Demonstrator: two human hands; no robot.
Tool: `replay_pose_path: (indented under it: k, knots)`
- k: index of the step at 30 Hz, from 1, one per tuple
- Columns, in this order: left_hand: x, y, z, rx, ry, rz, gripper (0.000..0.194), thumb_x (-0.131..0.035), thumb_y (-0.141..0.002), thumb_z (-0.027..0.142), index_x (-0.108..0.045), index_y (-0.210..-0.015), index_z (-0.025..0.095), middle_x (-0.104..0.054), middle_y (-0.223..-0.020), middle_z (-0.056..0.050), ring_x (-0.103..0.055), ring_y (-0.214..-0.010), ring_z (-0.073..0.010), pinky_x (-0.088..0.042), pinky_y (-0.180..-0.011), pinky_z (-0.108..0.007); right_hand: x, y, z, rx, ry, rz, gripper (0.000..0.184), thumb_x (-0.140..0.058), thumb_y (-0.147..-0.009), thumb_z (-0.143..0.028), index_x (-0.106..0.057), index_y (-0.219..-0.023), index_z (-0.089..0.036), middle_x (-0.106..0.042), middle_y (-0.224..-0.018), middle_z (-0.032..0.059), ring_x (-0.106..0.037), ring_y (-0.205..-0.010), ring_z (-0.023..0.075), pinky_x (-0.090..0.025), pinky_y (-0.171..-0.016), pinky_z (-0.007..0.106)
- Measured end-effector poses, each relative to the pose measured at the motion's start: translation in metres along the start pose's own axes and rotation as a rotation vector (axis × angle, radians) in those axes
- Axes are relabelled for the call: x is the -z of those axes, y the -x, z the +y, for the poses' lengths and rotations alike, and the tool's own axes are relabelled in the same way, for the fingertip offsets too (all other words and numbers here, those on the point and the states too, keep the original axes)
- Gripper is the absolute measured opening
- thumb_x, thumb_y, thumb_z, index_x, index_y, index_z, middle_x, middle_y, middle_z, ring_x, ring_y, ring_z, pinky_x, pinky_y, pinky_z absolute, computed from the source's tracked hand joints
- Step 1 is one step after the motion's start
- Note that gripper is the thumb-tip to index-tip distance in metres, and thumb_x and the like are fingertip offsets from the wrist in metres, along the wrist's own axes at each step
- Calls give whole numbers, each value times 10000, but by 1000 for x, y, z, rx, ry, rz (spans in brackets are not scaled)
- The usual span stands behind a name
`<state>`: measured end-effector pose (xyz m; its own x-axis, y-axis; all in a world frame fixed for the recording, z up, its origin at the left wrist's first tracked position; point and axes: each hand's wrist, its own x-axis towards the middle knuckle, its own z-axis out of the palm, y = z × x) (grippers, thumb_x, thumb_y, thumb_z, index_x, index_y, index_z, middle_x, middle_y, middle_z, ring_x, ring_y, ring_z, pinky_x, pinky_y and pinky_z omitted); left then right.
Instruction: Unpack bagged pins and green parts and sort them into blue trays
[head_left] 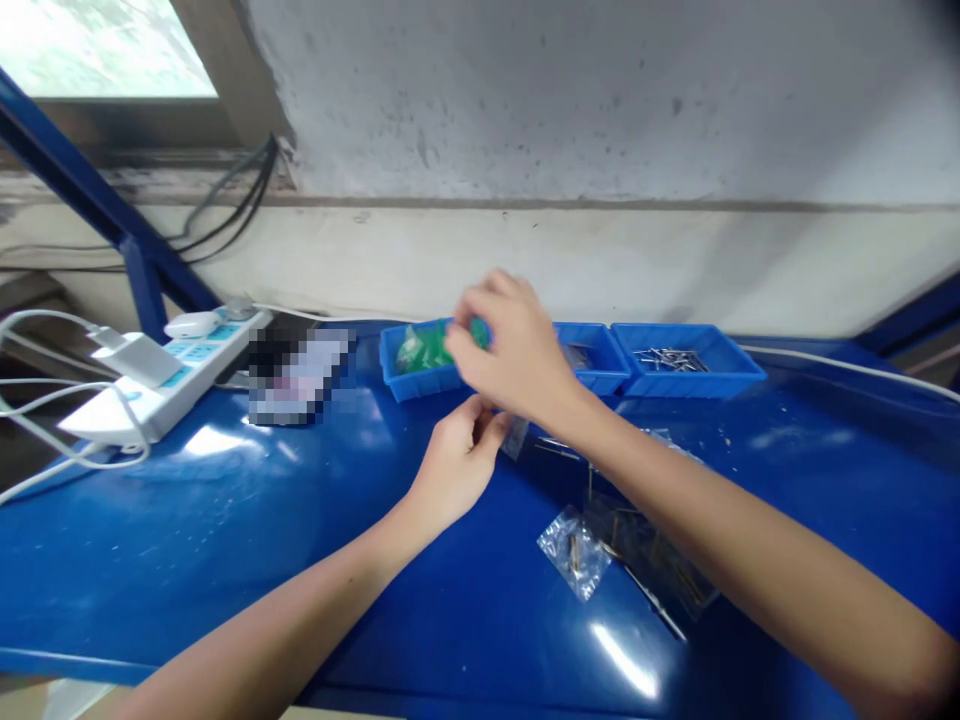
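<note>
Head view: two bare hands over a glossy blue table (465,620).
Left hand (456,455): grip pinched, thumb against fingers; I can't tell what it holds, though a small clear plastic bag (516,437) shows just right of the fingertips.
Right hand (517,345): blurred, fingers curled, partly hiding the left blue plastic bin (424,385); whether its grip has anything, I can't tell.
Bins: green contents (431,347) in the left; thin silvery metal pins (671,360) in the right blue plastic bin (694,382).
Near right: clear plastic sachet (574,552), brownish piece inside.
</note>
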<state>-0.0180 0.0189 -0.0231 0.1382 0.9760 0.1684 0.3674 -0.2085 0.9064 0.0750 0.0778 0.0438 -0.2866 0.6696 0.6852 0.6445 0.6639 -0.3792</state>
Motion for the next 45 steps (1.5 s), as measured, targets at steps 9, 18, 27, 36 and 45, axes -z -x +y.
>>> replay_pose_path:
  k: [9,18,27,36,45]
  knots:
    - [-12,14,8,50,269,-11,88,-490,-888,265,-522,-922,189,-524,-807,0,-587,-628,-97,-525,-580,-231,65,106,32,-626,-384,-206,166,-510,-743,-177,-471,-899,-220,-425,-657,-44,-418,-578,123,-331,-533,270]
    - [-11,18,7,-311,-158,-143,158,-487,-845,104,-587,-902,213,-412,-1143,-62,-491,-1086,-179,-455,-903,-321,54,115,22,-604,-710,-68,335,-555,-835,-206,-482,-1162,-212,-563,-757,-16,-560,-683,120,-474,-658,280]
    - [-3,6,12,221,328,-232,287,-448,-904,407,-587,-830,168,-530,-776,-19,-509,-699,-123,-433,-628,-245,56,126,19,-21,-160,-63,323,-503,-809,-34,-655,-1013,-233,-510,-1133,101,-528,-1039,207,-506,-823,391]
    - [0,13,11,-474,-238,-57,152,-507,-856,103,-608,-907,204,-577,-882,-16,-567,-773,-113,-452,-695,-227,60,117,11,-435,-432,-145,204,-521,-862,-313,-674,-906,-184,-601,-933,78,-595,-909,198,-504,-824,396]
    - [-2,12,11,-292,-344,-222,210,-489,-886,226,-533,-1091,215,-547,-1015,-49,-554,-854,-152,-480,-748,-283,86,110,20,-51,-135,116,301,-560,-807,-88,-655,-1046,-245,-698,-898,35,-642,-788,172,-520,-685,332]
